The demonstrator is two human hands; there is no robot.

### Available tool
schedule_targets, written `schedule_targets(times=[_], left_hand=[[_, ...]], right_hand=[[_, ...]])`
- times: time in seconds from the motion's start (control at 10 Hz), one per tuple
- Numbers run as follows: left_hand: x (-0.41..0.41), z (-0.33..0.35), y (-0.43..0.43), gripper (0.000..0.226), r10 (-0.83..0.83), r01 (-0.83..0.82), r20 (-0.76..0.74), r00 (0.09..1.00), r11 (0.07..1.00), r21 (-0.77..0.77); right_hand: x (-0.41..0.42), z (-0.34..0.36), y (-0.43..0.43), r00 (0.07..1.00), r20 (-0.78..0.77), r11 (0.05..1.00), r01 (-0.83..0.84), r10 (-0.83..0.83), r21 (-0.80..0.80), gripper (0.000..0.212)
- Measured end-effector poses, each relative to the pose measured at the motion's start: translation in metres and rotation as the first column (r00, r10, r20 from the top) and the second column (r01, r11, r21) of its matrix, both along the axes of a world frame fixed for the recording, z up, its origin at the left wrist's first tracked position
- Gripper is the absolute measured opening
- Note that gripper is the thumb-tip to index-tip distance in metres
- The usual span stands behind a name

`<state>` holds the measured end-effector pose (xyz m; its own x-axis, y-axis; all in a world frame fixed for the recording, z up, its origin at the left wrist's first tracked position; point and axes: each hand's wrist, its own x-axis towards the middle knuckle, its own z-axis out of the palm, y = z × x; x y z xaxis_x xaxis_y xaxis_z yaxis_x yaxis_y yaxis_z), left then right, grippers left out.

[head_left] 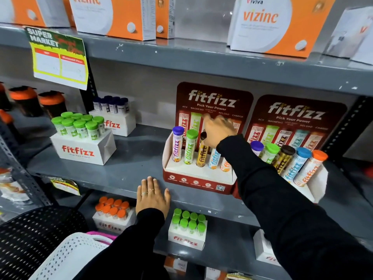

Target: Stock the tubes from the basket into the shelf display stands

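Shop: stocked shelves (141,164), supermarket price tag (58,57).

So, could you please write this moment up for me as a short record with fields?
setting: grey metal shelf in a shop
left stand: red display stand holding five tubes, purple, green, brown, blue and orange
right stand: second stand, five tubes, all caps visible
right hand: right hand over the left stand, on the brown-capped tube
left hand: left hand flat on the shelf edge, holding nothing
basket: white basket at lower left, contents not visible
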<state>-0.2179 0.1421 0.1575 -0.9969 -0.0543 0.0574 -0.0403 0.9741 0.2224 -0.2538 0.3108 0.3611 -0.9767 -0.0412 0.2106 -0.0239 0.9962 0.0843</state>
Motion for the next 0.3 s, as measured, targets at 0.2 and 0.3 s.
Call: schedule_targets(times=[0.2, 0.3], left_hand=[[0.001, 0.004, 0.001, 0.063, -0.007, 0.007, 0.001, 1.000, 0.999, 0.036], [0.006, 0.001, 0.000, 0.063, -0.018, 0.024, -0.094, 0.995, 0.997, 0.071]], right_hand=[[0.036, -0.004, -0.003, 0.998, -0.063, 0.992, 0.014, -0.022, -0.125, 0.064], [0.070, -0.026, -0.010, 0.965, -0.235, 0.989, -0.131, 0.114, -0.060, 0.052]])
